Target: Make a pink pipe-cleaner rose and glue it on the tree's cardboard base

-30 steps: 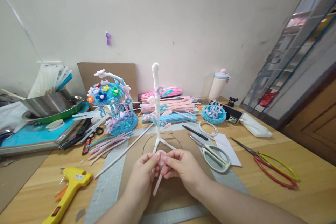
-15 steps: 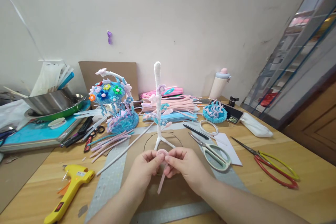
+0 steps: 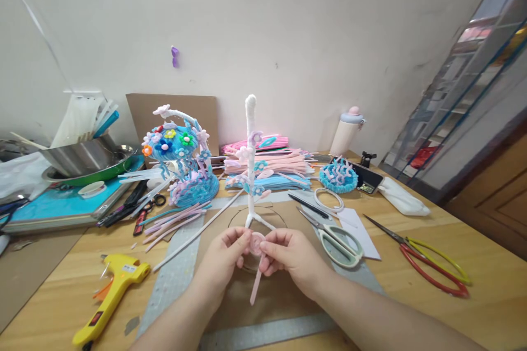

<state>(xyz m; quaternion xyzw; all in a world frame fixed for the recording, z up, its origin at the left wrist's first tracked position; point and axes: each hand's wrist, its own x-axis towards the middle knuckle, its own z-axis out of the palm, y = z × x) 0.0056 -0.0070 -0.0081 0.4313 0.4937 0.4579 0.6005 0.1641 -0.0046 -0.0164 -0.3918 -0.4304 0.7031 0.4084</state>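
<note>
Between my hands is a pink pipe cleaner coiled into a flat round spiral, with a straight tail hanging down. My left hand pinches the coil's left edge between thumb and forefinger. My right hand grips its right side, where the tail comes off. Just behind stands a white wrapped stem on splayed legs, with small lilac, pink and blue flowers and leaves along it. A thin wire ring surrounds its foot, partly hidden by my hands.
A yellow glue gun lies at left, green-handled scissors and red-and-yellow scissors at right. Behind are pipe cleaner bundles, a flower-covered blue ornament, a blue round piece, a bottle and a metal bowl.
My left thumb has drawn back from the front of the coil, so its spiral face shows more. Both hands still hold it, and the view has shifted slightly.
</note>
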